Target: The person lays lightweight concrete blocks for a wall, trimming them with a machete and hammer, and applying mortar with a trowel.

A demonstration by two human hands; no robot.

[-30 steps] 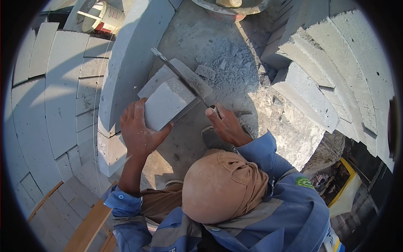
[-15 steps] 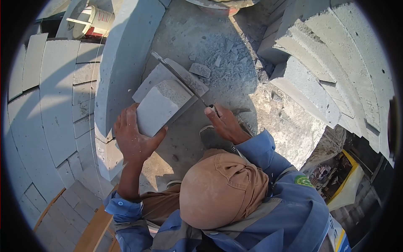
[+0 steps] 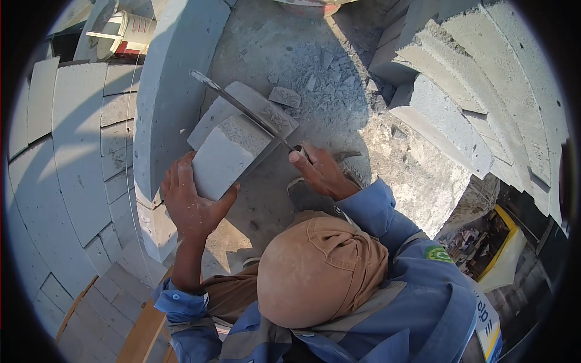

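Note:
A pale grey block (image 3: pixel 223 158) with a rough, chipped far end rests tilted partly over a flat slab (image 3: pixel 242 100). My left hand (image 3: pixel 192 196) grips the block's near left corner, thumb on one side and fingers on the other. In my right hand (image 3: pixel 318 171) is the handle of a long, narrow metal tool (image 3: pixel 245 110). Its blade runs up and to the left past the block's rough end, and its dusty tip is above the slab's left corner. A small broken piece (image 3: pixel 285 97) lies beside the slab.
Grey rubble (image 3: pixel 327 75) covers the ground beyond the slab. A block wall (image 3: pixel 78 145) stands at the left, with a white bucket (image 3: pixel 134 33) behind. Stacked blocks (image 3: pixel 496 91) stand at the right. A yellow-edged container (image 3: pixel 511 242) is at the lower right.
The tool's tip has swung toward the upper left, and its blade lies at a flatter angle. My left hand still holds the block, which has barely shifted.

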